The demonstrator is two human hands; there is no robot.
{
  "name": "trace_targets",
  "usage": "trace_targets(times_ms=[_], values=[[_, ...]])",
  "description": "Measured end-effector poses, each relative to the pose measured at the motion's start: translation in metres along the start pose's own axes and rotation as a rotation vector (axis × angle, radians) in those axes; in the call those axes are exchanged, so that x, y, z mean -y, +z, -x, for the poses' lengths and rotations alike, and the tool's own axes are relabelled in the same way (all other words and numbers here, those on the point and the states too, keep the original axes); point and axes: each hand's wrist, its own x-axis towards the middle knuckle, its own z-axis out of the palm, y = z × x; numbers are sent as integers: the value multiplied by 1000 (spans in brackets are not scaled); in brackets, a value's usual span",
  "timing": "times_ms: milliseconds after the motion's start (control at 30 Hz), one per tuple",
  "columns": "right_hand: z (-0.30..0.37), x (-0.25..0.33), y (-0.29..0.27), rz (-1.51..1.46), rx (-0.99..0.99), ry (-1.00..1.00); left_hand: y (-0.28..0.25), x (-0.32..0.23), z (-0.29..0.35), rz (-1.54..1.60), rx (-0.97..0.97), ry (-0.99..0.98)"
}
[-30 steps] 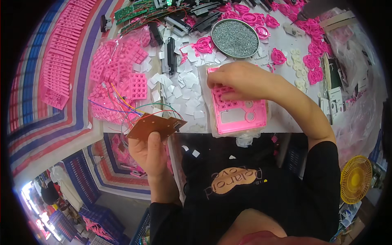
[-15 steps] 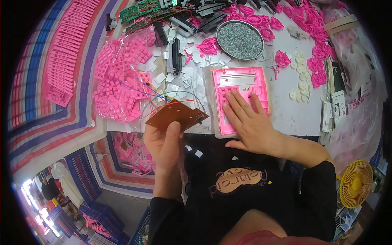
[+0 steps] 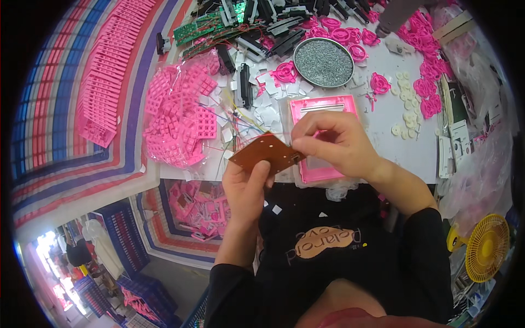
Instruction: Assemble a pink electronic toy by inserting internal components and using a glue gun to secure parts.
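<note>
My left hand (image 3: 243, 191) grips a brown circuit board (image 3: 262, 153), thumb across its face, above the front edge of the table. Thin coloured wires (image 3: 240, 119) rise from behind the board toward the far side. At the board's right corner, the thumb and fingers of my right hand (image 3: 342, 143) are pinched together; whatever sits between them is too small to make out. Beneath and behind that hand lies an open pink plastic casing (image 3: 311, 175), partly covered by it, with silvery strips near its far end.
Left of the casing sits a clear bag of pink keypad parts (image 3: 178, 117). A round dish of small screws (image 3: 324, 61) stands beyond it. Black plastic parts (image 3: 246, 87), white paper pieces (image 3: 268, 115), pink rings (image 3: 380, 83) and cream-coloured discs (image 3: 409, 117) lie around. A yellow fan (image 3: 486, 249) is at lower right.
My right hand has lifted off the casing, moved left to the board's corner and closed into a pinch. The board, still in my left hand, has shifted right, nearer the casing.
</note>
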Motion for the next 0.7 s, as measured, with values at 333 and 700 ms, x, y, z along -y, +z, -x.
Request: trace_targets(times_ms=[333, 700], values=[[-5, -15, -2, -320, -24, -157, -5, 12, -4, 351, 31, -163], [17, -22, -3, -506, -146, 76, -11, 13, -5, 160, 172, 75]])
